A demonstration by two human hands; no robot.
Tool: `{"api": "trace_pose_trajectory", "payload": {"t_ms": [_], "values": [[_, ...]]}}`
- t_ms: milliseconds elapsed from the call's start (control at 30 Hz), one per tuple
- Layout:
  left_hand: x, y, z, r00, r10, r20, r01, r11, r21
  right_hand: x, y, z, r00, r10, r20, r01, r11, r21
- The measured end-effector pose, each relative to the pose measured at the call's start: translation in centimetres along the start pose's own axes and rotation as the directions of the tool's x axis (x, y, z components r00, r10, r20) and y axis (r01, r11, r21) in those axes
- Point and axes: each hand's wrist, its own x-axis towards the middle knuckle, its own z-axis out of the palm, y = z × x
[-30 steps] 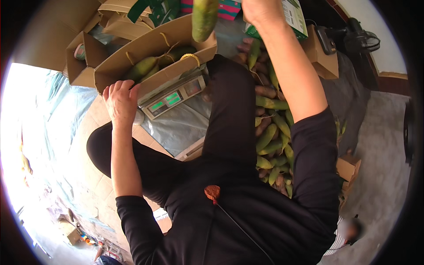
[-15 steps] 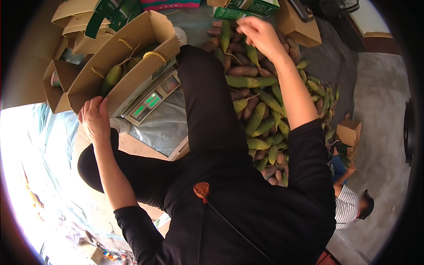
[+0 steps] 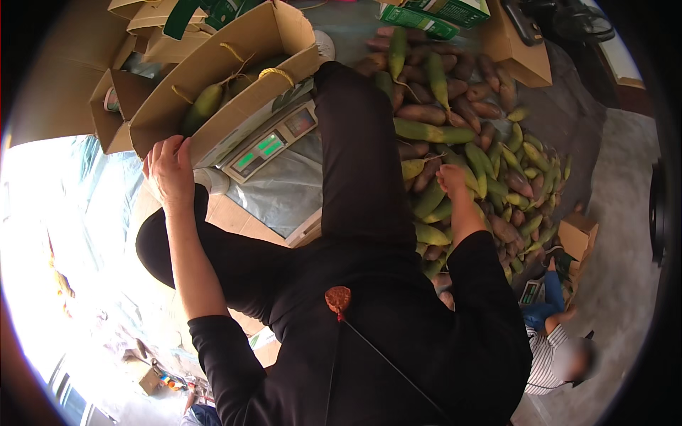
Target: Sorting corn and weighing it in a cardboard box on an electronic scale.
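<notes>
My left hand grips the near corner of a long open cardboard box, fingers bent over its edge. Inside the box lie green radishes with thin root tails, between yellow rope handles. Beside the box is a digital scale with lit green displays; whether the box rests fully on it is hidden. My right hand is low over a large pile of green radishes and brownish-red roots. Its fingers are curled in among the radishes; what they hold, if anything, is hidden.
A smaller open carton stands left of the box. Green boxes and a brown carton border the pile's far side. At the right, a person in a striped shirt sits by another carton.
My right hand has come from the far side of the pile back toward my body, its fingers now curled. My left hand stays on the box corner. The whole view has shifted slightly.
</notes>
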Motion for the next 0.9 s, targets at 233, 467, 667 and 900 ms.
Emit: {"api": "trace_pose_trajectory", "payload": {"t_ms": [233,467,667,900], "values": [[-0.4,-0.7,0.1,0.997,-0.052,0.057,0.051,0.998,0.02,0.8,0.6,2.2,0.998,0.054,-0.046,-0.052,0.998,0.035],[-0.1,-0.4,0.4,0.997,-0.042,0.057,0.041,0.999,0.02,2.4,0.2,3.0,0.991,0.075,-0.115,-0.073,0.997,0.022],[-0.2,-0.6,0.4,0.998,-0.026,0.062,0.026,1.0,-0.004,3.1,0.4,4.0,0.984,0.122,-0.13,-0.115,0.992,0.059],[-0.1,-0.4,0.6,0.998,-0.025,0.06,0.026,1.0,-0.008,3.1,0.3,4.7,0.984,0.159,-0.078,-0.149,0.982,0.112]]}}
